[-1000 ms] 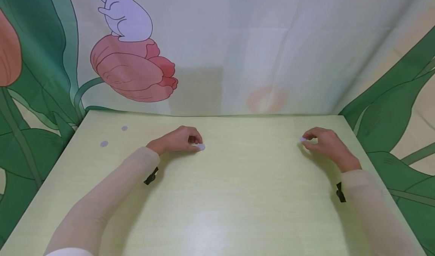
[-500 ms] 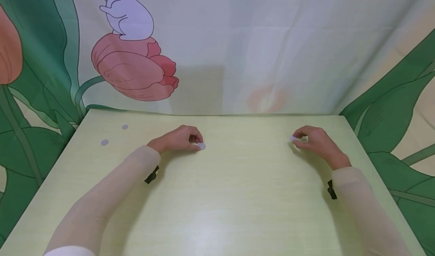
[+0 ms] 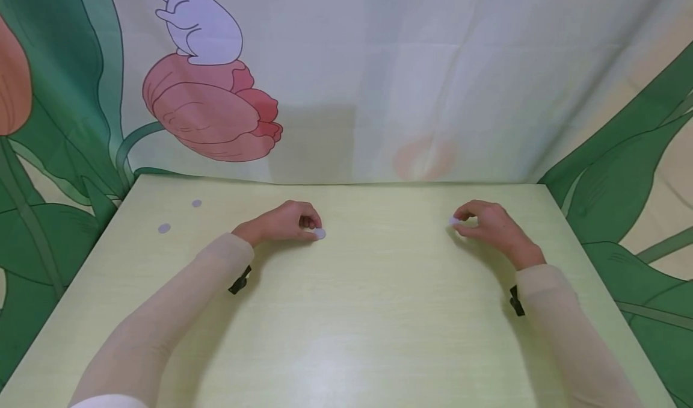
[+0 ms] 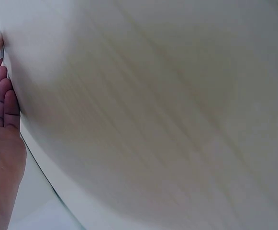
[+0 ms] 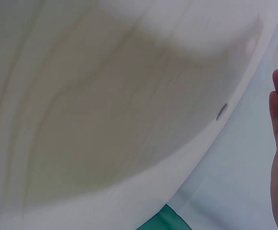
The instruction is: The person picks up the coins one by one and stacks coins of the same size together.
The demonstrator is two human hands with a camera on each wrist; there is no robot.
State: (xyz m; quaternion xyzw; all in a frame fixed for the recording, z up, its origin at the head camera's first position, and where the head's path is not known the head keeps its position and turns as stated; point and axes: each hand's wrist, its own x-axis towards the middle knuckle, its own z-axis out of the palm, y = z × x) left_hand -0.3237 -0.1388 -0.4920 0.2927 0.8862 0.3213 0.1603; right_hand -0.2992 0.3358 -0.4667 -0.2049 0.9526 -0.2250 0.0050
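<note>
Right hand (image 3: 489, 224) now nearer left hand (image 3: 284, 221); between the hands, right disc (image 3: 453, 221) and left disc (image 3: 320, 233), one pinched by each.

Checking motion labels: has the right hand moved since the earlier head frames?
Yes: the right hand has moved left, away from the far right table corner.

From here I see a pale table (image 3: 346, 312); one lilac disc (image 3: 197, 203) and a second disc (image 3: 164, 228) lie flat, apart, near its far left corner.
</note>
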